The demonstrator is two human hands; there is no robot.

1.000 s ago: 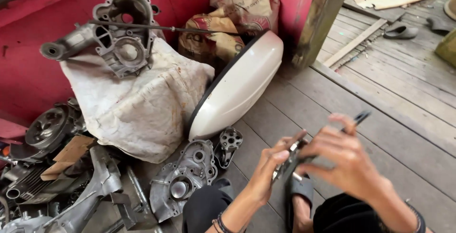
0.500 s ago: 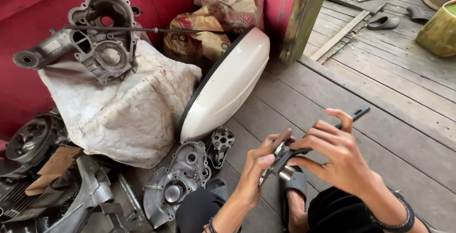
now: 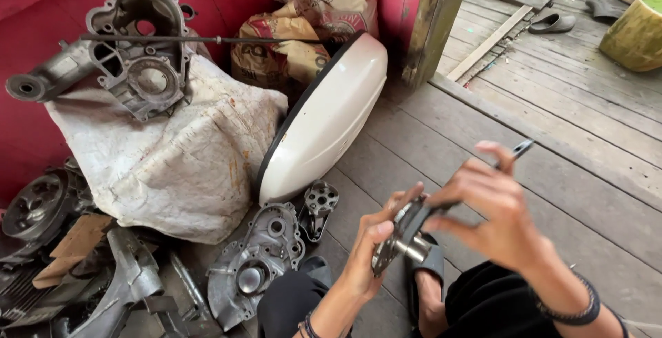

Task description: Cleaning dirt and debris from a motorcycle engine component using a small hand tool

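The left hand point(image 3: 376, 252) grips a round metal part point(image 3: 398, 241) above the lap. The right hand point(image 3: 493, 207) pinches a thin dark tool point(image 3: 441, 196) against it. The part looks only partly worked. More engine pieces point(image 3: 252, 269) lie on the wooden floor point(image 3: 552, 145).

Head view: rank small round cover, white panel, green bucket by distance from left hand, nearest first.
From the left hand:
1. Small round cover, on the floor just left of it.
2. White panel, leaning up-left.
3. Green bucket, far top right corner.
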